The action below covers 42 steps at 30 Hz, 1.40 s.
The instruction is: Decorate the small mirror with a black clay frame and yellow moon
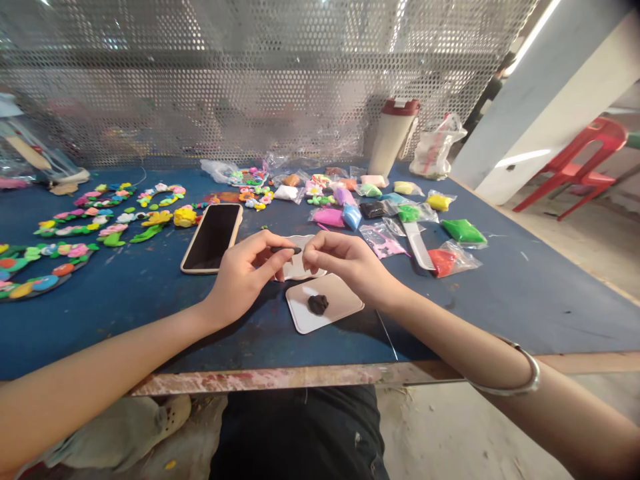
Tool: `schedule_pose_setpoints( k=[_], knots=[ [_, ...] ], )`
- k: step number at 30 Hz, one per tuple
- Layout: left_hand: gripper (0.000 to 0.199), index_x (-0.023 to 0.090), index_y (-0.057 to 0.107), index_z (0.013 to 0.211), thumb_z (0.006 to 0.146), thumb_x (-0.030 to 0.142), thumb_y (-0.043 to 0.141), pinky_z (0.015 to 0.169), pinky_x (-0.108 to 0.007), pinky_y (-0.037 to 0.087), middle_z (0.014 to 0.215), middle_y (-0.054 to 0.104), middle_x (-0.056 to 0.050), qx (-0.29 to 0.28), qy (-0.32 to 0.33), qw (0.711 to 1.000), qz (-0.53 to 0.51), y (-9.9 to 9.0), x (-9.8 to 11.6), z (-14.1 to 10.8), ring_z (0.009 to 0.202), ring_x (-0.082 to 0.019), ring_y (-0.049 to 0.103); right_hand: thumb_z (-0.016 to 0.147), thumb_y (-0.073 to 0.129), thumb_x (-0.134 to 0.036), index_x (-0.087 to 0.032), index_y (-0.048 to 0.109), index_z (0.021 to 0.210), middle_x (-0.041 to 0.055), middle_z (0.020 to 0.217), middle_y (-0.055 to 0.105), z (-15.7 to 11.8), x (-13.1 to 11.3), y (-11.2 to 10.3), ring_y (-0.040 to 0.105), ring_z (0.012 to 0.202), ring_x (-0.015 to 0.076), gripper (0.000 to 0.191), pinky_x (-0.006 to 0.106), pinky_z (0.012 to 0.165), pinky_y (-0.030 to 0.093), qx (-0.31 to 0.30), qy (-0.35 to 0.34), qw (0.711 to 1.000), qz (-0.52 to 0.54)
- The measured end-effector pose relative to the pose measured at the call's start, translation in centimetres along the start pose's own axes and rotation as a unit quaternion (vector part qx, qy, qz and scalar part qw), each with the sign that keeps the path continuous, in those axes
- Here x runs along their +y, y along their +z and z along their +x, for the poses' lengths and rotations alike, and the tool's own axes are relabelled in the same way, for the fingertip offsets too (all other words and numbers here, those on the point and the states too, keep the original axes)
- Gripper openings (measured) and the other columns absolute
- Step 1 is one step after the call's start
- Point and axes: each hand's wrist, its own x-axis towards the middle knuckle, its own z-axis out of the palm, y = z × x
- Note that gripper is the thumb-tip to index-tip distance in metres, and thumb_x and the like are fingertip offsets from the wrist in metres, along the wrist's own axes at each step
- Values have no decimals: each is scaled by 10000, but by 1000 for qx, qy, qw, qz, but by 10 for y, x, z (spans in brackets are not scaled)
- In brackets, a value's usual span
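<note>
While the left hand [246, 265] pinched a black piece [297, 251], the right hand [346, 259] curled beside it, grip unclear; a dark lump [318, 305] lay seemingly unshaped below them.

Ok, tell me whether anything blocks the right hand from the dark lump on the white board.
Nothing visible stands between the right hand and the dark lump; the lump sits uncovered, with bare white board around it.
</note>
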Motion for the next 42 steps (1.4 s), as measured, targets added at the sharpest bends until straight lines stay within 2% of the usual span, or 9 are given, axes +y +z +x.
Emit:
schedule_pose_setpoints(
  k=[7, 12, 15, 18, 27, 30, 32, 36, 42],
  knots=[
    [114, 182, 646, 919, 893, 276, 584, 549, -165, 469, 651, 581, 48, 1, 5, 1000, -1, -2, 0, -1, 544, -67, 581, 878, 558, -247, -153, 577, 736, -7, 720, 571, 2, 3, -1, 520, 673, 99, 171, 247, 679, 427, 15, 4, 1000, 16],
    [89, 198, 657, 934, 875, 249, 615, 549, -160, 480, 797, 616, 35, 10, 32, 999, 1, 0, -1, -2, 560, -48, 585, 920, 474, -270, -152, 587, 747, 0, 739, 573, 3, 5, 0, 522, 694, 101, 238, 249, 696, 422, 20, 25, 999, -12],
    [136, 202, 645, 962, 847, 274, 654, 551, -181, 494, 866, 643, 26, -7, 40, 999, 6, 2, -3, -3, 554, -55, 593, 931, 447, -274, -159, 554, 736, -9, 714, 544, 3, 5, 2, 511, 680, 102, 250, 250, 687, 416, 13, 55, 998, -29],
    [193, 205, 615, 983, 828, 303, 676, 552, -196, 495, 828, 653, 33, -25, 28, 999, 27, 3, -5, -4, 540, -68, 600, 919, 470, -265, -167, 525, 727, -15, 708, 531, 2, 3, 4, 509, 681, 108, 222, 255, 685, 410, -1, 65, 996, -57],
    [227, 204, 502, 849, 838, 378, 647, 507, -193, 461, 625, 548, 72, -6, -3, 999, 38, 2, -5, -2, 498, -86, 585, 919, 463, -242, -174, 513, 770, -14, 748, 514, 0, 2, 5, 497, 705, 108, 171, 258, 697, 409, 12, 33, 996, -87],
    [221, 206, 482, 823, 862, 380, 612, 512, -196, 459, 610, 538, 71, -8, -12, 1000, 26, 1, -4, -2, 503, -90, 579, 890, 527, -265, -192, 505, 842, -16, 798, 525, 0, 5, 5, 512, 724, 109, 90, 255, 690, 434, 9, 13, 998, -54],
    [214, 207, 484, 819, 871, 380, 599, 518, -199, 458, 613, 540, 67, -23, -12, 999, 21, 0, -3, -2, 512, -91, 576, 846, 595, -250, -203, 492, 878, -18, 830, 536, -1, 8, 6, 541, 753, 113, 117, 258, 697, 458, -6, 2, 1000, -20],
    [207, 209, 491, 869, 887, 400, 569, 516, -204, 456, 609, 548, 62, -51, -23, 998, -13, 0, -4, -2, 515, -98, 572, 838, 602, -209, -195, 495, 838, -22, 809, 540, -1, 8, 6, 543, 739, 105, 108, 255, 699, 459, 5, -12, 1000, -15],
    [263, 196, 523, 1026, 898, 425, 541, 520, -219, 474, 748, 604, 14, -44, -36, 997, -56, 1, -3, -1, 541, -100, 584, 884, 541, -256, -189, 493, 806, -13, 767, 566, 0, 3, 5, 523, 695, 100, 114, 249, 665, 439, 36, 0, 999, -38]
  ],
)
